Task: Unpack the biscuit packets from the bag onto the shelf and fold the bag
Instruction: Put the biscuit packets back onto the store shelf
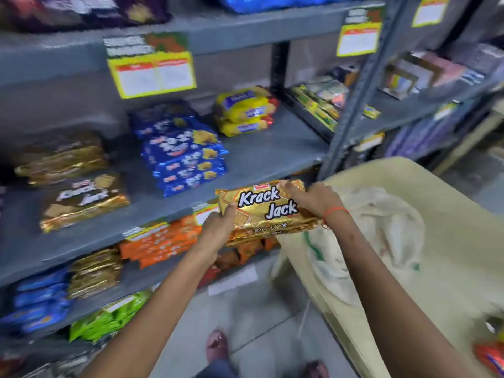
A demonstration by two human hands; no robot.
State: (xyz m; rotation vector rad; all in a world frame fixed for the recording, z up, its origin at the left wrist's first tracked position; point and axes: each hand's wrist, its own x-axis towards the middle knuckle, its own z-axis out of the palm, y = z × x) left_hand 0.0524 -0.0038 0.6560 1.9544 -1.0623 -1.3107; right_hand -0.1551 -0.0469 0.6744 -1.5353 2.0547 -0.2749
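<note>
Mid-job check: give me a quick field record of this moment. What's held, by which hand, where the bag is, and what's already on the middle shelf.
held item: gold Krack Jack packets, a small stack
left hand: grips the stack's left end
right hand: grips the stack's right end
bag: pale sack lying on the beige table, right of the hands
middle shelf: gold Krack Jack stacks at left, blue packets in the middle, yellow packets at the back
stack position: in the air in front of the shelf edge, not set down

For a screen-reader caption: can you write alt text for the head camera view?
Two bare hands, left hand and right hand, hold a stack of gold Krack Jack biscuit packets in front of a grey metal shelf stocked with biscuit packets. A crumpled white bag lies on a beige plastic table at right.
</note>
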